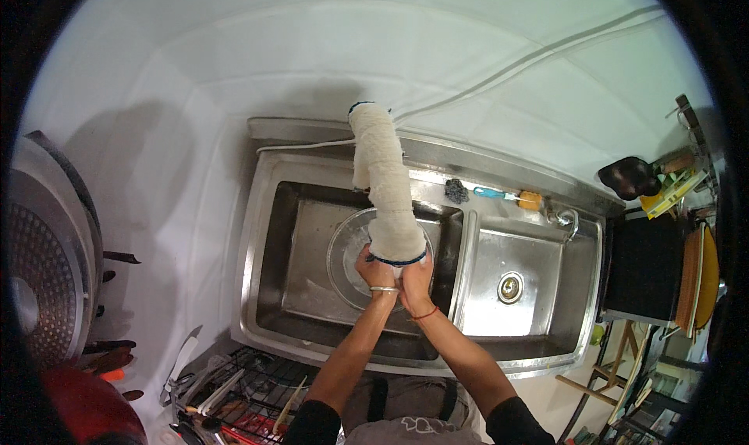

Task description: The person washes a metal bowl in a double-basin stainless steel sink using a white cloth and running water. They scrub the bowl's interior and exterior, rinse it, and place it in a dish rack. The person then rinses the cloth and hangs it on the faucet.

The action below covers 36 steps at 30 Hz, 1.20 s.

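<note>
Both my hands meet at the near end of a long, cream-coloured cloth (389, 193) with dark blue edging. The cloth stretches away from me over the left sink basin and its far end reaches above the sink's back ledge. My left hand (374, 269), below a silver bangle, grips its lower left edge. My right hand (416, 272), below a red string bracelet, grips the lower right edge. Some fingers are hidden under the cloth. Beneath it, a round metal basin (339, 281) sits in the left compartment of the stainless steel sink (248, 269).
Along the back ledge lie a dark scouring pad (456, 191), a blue-handled brush (494, 194) and an orange sponge (529, 200). A faucet (567, 218) stands by the right compartment. A wire rack (246, 380) with utensils is at lower left; pans hang left.
</note>
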Motion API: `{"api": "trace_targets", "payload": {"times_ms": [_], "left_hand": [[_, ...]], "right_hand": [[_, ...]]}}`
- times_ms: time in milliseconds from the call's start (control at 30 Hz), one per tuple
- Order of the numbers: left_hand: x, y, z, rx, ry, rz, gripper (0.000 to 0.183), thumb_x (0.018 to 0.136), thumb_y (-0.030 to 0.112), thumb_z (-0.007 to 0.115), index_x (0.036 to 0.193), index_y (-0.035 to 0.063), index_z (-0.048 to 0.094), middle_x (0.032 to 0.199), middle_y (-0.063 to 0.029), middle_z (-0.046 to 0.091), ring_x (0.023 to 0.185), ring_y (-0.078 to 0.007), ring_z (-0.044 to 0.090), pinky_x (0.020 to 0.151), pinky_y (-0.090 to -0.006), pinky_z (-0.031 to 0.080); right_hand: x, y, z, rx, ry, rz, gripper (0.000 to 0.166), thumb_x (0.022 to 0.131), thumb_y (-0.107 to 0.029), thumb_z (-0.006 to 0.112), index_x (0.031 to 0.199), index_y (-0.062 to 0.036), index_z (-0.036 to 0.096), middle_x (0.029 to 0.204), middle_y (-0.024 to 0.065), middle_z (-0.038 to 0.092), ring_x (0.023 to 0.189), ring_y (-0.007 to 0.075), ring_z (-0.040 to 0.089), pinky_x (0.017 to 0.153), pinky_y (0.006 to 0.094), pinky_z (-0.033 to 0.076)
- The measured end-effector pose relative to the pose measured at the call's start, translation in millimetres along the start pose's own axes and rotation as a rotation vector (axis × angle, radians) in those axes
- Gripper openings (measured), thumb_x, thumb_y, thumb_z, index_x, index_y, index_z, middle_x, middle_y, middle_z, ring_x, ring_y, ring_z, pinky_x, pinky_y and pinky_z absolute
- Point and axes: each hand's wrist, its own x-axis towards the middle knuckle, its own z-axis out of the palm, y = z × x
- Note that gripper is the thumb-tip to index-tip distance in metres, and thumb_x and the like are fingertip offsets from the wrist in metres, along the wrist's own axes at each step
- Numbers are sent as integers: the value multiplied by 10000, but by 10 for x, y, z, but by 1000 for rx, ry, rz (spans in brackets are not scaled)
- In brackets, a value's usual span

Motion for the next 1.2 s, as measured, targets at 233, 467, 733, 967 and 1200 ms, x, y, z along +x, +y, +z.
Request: {"api": "trace_targets", "payload": {"times_ms": [233,467,733,967,1200], "left_hand": [[108,25,-313,696,-373,896,125,598,73,580,695,-2,561,597,-136,553,541,-277,551,514,-312,417],[359,-35,-471,531,-383,729,81,616,-6,522,696,-2,530,631,-127,524,582,-256,527,556,-299,416],[141,215,-390,328,-347,254,132,737,60,544,855,12,509,834,-38,505,787,-115,452,749,-239,360],[323,-80,-616,315,-422,11,208,812,234,531,860,31,520,809,-34,528,694,-108,486,656,-236,407],[442,-28,-720,233,-460,-592,476,821,506,406,976,66,499,900,-89,565,757,-214,584,573,-385,495]], "right_hand": [[224,428,-57,395,-29,596,239,821,-199,494,928,12,533,838,84,564,751,194,556,652,313,462],[284,263,-132,481,-506,859,317,816,-240,524,1081,-73,474,1036,88,543,939,225,527,785,406,443],[9,-340,27,-140,-280,267,318,773,-67,562,1076,-43,469,993,61,552,934,149,514,763,281,423],[-68,-253,-19,-397,-396,-160,431,656,51,547,1075,8,453,960,114,552,896,185,526,775,277,406],[-35,-236,-249,-801,-553,-232,418,645,23,554,1053,5,466,986,191,529,888,339,531,765,327,417]]}}
